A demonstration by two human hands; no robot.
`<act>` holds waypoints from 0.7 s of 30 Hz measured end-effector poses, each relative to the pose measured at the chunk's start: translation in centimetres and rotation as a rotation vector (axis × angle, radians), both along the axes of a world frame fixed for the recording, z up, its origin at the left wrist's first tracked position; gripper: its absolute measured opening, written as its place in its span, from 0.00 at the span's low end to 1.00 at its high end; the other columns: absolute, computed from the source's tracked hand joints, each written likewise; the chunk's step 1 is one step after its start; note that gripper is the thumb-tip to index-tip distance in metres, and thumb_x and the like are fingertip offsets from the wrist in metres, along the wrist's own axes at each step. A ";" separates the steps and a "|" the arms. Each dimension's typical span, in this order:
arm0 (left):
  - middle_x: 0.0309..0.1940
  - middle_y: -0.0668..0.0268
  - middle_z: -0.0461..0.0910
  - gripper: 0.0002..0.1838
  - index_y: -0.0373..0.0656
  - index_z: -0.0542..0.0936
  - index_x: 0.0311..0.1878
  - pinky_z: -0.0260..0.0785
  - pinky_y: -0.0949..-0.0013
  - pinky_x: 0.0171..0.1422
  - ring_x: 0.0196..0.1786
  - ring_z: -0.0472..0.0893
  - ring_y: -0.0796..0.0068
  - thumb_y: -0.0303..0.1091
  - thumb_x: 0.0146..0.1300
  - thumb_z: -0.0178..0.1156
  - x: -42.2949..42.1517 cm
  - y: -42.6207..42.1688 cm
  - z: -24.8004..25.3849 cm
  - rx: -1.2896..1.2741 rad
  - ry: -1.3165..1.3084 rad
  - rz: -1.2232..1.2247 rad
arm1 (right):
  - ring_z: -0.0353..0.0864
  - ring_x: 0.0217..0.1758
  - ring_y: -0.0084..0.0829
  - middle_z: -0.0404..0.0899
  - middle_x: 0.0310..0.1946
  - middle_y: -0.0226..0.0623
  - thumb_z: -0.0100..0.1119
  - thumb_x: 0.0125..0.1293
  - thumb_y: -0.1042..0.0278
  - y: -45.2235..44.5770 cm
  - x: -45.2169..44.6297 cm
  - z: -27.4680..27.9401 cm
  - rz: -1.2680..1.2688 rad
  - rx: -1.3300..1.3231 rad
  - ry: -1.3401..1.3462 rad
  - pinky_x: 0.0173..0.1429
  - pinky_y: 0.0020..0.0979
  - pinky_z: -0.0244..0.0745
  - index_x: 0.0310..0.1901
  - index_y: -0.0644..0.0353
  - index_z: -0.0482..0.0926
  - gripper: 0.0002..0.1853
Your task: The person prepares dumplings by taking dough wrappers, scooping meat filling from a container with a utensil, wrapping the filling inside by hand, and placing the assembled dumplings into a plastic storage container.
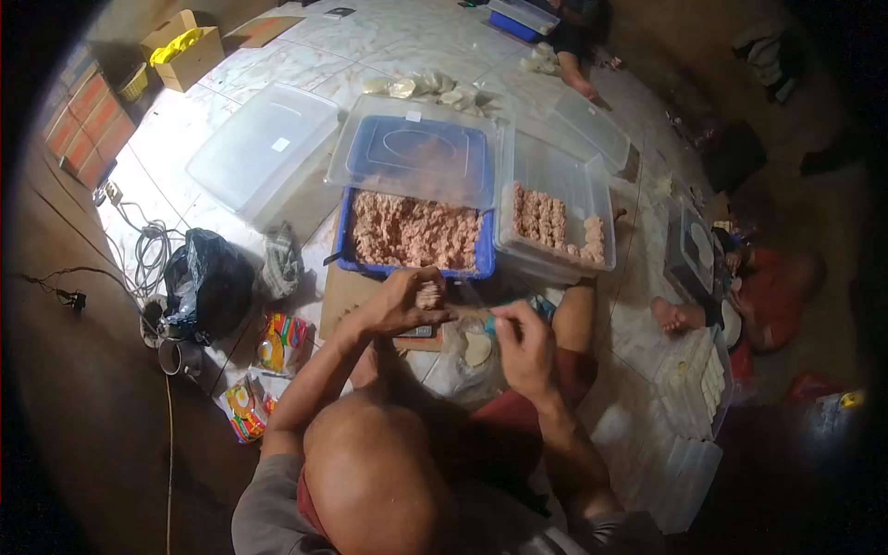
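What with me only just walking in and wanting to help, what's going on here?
A person's left hand is closed around a lump of pinkish mixture. The right hand is beside it, thumb and finger close together; what it may hold is too small to tell. Ahead, a blue tub holds plenty of similar mixture, and to its right a clear box holds small portions set in rows.

Left hand [403,303] holding pinkish mixture [428,295] near blue tub [370,267]; right hand [527,350] apart.
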State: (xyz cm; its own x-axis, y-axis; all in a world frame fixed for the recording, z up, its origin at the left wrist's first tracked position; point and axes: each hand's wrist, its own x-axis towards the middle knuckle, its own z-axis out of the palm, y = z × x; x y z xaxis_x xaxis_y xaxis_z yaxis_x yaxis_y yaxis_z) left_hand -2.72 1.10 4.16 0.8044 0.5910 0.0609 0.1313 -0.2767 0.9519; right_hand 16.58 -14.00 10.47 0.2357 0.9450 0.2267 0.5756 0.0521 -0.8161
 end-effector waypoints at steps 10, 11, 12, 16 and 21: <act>0.33 0.58 0.83 0.22 0.36 0.80 0.43 0.74 0.62 0.42 0.36 0.83 0.61 0.38 0.52 0.78 0.4 -0.1 -0.6 0.269 0.014 0.097 | 0.84 0.38 0.38 0.81 0.35 0.46 0.56 0.69 0.77 0.6 -0.6 -2.1 0.068 0.012 -0.072 0.45 0.35 0.77 0.44 0.67 0.79 0.05; 0.33 0.58 0.82 0.23 0.36 0.80 0.44 0.74 0.63 0.43 0.36 0.82 0.66 0.38 0.52 0.79 0.7 -0.1 -1.2 0.459 0.034 0.181 | 0.84 0.39 0.40 0.80 0.35 0.47 0.55 0.68 0.78 1.3 -0.3 -2.7 0.121 0.026 -0.190 0.45 0.36 0.78 0.44 0.67 0.79 0.06; 0.42 0.56 0.83 0.29 0.36 0.77 0.55 0.75 0.62 0.45 0.42 0.82 0.66 0.38 0.54 0.78 0.8 0.5 -4.8 0.147 -0.070 0.215 | 0.83 0.43 0.47 0.80 0.37 0.49 0.55 0.66 0.78 2.3 0.4 -2.1 0.093 -0.067 -0.127 0.49 0.41 0.77 0.44 0.67 0.79 0.07; 0.57 0.55 0.76 0.38 0.33 0.64 0.72 0.74 0.63 0.58 0.54 0.80 0.61 0.40 0.66 0.69 0.4 -1.5 -3.8 -0.339 -0.136 0.356 | 0.79 0.53 0.55 0.77 0.48 0.57 0.57 0.65 0.77 7.5 1.3 -2.2 0.099 0.075 -0.239 0.58 0.45 0.75 0.53 0.68 0.76 0.15; 0.63 0.55 0.74 0.35 0.35 0.64 0.73 0.72 0.59 0.65 0.61 0.78 0.63 0.50 0.73 0.57 -0.8 -1.2 -4.3 -0.495 -0.442 0.197 | 0.75 0.59 0.61 0.72 0.57 0.67 0.61 0.63 0.74 9.3 -2.0 -6.4 0.273 0.058 -0.297 0.64 0.51 0.72 0.71 0.68 0.63 0.34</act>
State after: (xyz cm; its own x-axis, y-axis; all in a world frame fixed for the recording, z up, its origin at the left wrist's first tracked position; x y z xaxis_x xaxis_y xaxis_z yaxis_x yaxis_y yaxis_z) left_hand -3.50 -0.07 -0.18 0.6408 0.7665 0.0435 -0.2949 0.1935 0.9357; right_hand 14.56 -4.74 4.09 -0.1060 0.9473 0.3023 0.7443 0.2772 -0.6076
